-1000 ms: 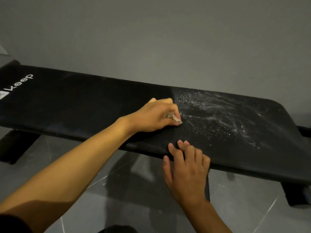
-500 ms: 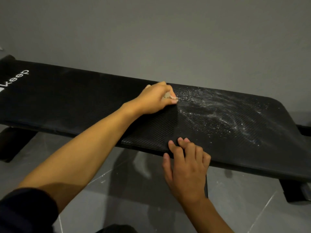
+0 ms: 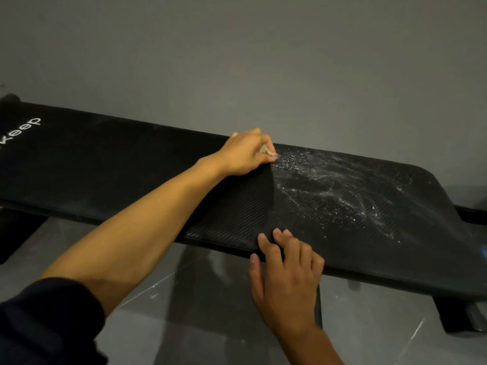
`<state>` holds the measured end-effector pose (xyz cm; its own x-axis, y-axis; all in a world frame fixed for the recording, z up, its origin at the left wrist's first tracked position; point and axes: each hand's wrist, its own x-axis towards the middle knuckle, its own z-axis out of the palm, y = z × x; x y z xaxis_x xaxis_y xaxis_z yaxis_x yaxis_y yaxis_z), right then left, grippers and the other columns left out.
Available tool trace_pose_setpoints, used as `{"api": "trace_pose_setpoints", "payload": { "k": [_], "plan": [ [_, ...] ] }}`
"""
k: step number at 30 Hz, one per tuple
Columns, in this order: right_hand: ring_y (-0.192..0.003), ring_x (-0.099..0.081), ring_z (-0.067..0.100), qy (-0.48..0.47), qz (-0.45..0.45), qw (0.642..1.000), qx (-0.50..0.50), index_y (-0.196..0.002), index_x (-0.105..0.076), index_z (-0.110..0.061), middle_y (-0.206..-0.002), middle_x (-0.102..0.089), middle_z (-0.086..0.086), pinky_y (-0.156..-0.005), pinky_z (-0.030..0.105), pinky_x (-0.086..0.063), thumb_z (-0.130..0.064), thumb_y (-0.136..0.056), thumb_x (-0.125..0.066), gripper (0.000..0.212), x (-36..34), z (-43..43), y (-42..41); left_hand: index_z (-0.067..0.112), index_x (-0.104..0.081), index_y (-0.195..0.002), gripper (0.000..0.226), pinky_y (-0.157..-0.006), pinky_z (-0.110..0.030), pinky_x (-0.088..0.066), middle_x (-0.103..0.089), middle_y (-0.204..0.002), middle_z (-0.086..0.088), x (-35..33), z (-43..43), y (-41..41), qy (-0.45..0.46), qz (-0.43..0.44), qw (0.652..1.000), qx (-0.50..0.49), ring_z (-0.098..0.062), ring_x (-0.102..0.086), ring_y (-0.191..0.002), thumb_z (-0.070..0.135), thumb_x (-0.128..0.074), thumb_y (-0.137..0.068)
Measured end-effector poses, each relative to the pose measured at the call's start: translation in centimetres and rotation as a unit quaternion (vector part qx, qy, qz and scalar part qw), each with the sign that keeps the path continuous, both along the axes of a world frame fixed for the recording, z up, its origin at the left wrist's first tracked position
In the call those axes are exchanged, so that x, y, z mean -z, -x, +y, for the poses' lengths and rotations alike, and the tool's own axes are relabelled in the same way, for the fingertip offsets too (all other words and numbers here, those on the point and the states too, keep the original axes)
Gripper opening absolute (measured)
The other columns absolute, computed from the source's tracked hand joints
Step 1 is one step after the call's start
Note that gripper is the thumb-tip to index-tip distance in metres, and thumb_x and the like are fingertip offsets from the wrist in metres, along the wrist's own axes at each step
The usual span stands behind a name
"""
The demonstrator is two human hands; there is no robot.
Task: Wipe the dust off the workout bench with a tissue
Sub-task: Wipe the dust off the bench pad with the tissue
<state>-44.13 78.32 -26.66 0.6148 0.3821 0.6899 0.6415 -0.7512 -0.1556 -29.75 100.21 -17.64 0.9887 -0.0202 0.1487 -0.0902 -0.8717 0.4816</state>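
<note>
White "keep" on bench

The workout bench has a black padded top, matt with a faint sheen and embossed with fine diagonal ribs. Toward its right end, powdery white dust lies over the ribs in dry streaks and specks. Near the left end a white logo is printed flat. The tissue is pale, crumpled paper. The floor is glossy grey tile, the wall smooth and matt, the sleeve dark cloth.
</note>
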Motion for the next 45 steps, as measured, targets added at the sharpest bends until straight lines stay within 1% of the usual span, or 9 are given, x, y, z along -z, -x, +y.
{"api": "trace_pose_setpoints", "payload": {
  "k": [3,9,14,20,25,31,37,42,45],
  "plan": [
    [-0.108,-0.059,0.030,-0.005,-0.021,1.000,-0.003,-0.113,-0.063,-0.021,-0.114,-0.069,0.010,-0.085,0.044,-0.038,-0.038,-0.090,-0.056,0.030,0.4,0.0,-0.3,0.029,-0.064,-0.107,0.012,-0.102,-0.033,-0.030,-0.056,-0.114,0.004,-0.2,0.4,0.0,0.017,0.034,0.997,0.067,-0.013,-0.053,-0.112,0.036,-0.061,-0.098],
    [-0.108,-0.054,0.028,-0.006,-0.024,1.000,-0.003,-0.114,-0.061,-0.021,-0.112,-0.069,0.010,-0.085,0.044,-0.038,-0.038,-0.088,-0.055,0.031,0.4,0.2,-0.4,0.024,-0.064,-0.108,0.012,-0.104,-0.041,-0.031,-0.049,-0.104,0.007,-0.7,-0.5,-3.2,0.002,0.010,1.000,-0.021,-0.023,-0.052,-0.116,0.031,-0.058,-0.100],
    [-0.107,-0.056,0.029,-0.010,-0.024,1.000,-0.005,-0.109,-0.069,-0.019,-0.112,-0.069,0.011,-0.085,0.044,-0.038,-0.038,-0.088,-0.056,0.031,0.5,0.0,-0.5,0.030,-0.063,-0.105,0.009,-0.102,-0.032,-0.036,-0.055,-0.114,0.006,0.1,-0.7,0.5,0.050,0.066,0.991,0.104,-0.012,-0.052,-0.110,0.035,-0.061,-0.098],
    [-0.107,-0.056,0.030,-0.003,-0.020,1.000,-0.004,-0.111,-0.066,-0.019,-0.112,-0.068,0.012,-0.084,0.045,-0.038,-0.037,-0.089,-0.056,0.031,0.3,0.1,-0.3,0.030,-0.061,-0.104,0.007,-0.111,-0.044,-0.033,-0.056,-0.113,0.007,-0.5,-1.3,-1.5,0.030,0.009,0.999,0.013,-0.011,-0.054,-0.105,0.033,-0.058,-0.100],
    [-0.107,-0.056,0.029,-0.004,-0.021,1.000,0.001,-0.107,-0.073,-0.017,-0.111,-0.069,0.012,-0.085,0.044,-0.038,-0.037,-0.089,-0.055,0.032,0.1,-0.1,-0.3,0.034,-0.064,-0.104,0.007,-0.108,-0.035,-0.027,-0.055,-0.115,0.010,-0.1,-1.3,1.2,0.057,0.075,0.989,0.113,-0.008,-0.051,-0.113,0.036,-0.061,-0.098],
    [-0.105,-0.062,0.032,0.008,-0.017,1.000,0.005,-0.109,-0.069,-0.018,-0.114,-0.068,0.011,-0.084,0.045,-0.038,-0.037,-0.090,-0.056,0.030,0.1,0.0,-0.2,0.031,-0.058,-0.104,0.009,-0.103,-0.040,-0.034,-0.052,-0.108,0.007,-0.9,-1.8,-0.7,-0.009,0.009,1.000,0.024,-0.015,-0.053,-0.108,0.039,-0.056,-0.100],
    [-0.105,-0.062,0.032,0.014,0.000,1.000,0.007,-0.110,-0.068,-0.019,-0.114,-0.068,0.011,-0.084,0.044,-0.037,-0.038,-0.089,-0.055,0.031,-0.2,-0.1,0.0,0.034,-0.060,-0.103,0.005,-0.096,-0.030,-0.033,-0.053,-0.107,0.010,-0.1,-2.2,5.1,-0.008,0.049,0.983,0.176,-0.007,-0.049,-0.104,0.037,-0.060,-0.098],
    [-0.106,-0.063,0.032,0.014,-0.001,1.000,-0.005,-0.113,-0.064,-0.020,-0.115,-0.067,0.010,-0.084,0.045,-0.038,-0.038,-0.091,-0.054,0.031,-0.3,-0.4,0.0,0.034,-0.058,-0.100,0.006,-0.099,-0.042,-0.038,-0.051,-0.101,0.011,-0.8,-2.7,4.2,-0.006,0.009,0.995,0.097,-0.006,-0.049,-0.098,0.040,-0.058,-0.099],
    [-0.107,-0.064,0.033,0.012,0.008,1.000,-0.008,-0.112,-0.066,-0.019,-0.115,-0.067,0.010,-0.084,0.045,-0.040,-0.037,-0.091,-0.054,0.030,-0.6,-0.4,0.2,0.033,-0.060,-0.100,0.006,-0.102,-0.042,-0.036,-0.054,-0.106,0.009,-0.8,-3.3,5.8,0.002,0.036,0.991,0.129,-0.007,-0.050,-0.105,0.039,-0.060,-0.098]
  ]
}}
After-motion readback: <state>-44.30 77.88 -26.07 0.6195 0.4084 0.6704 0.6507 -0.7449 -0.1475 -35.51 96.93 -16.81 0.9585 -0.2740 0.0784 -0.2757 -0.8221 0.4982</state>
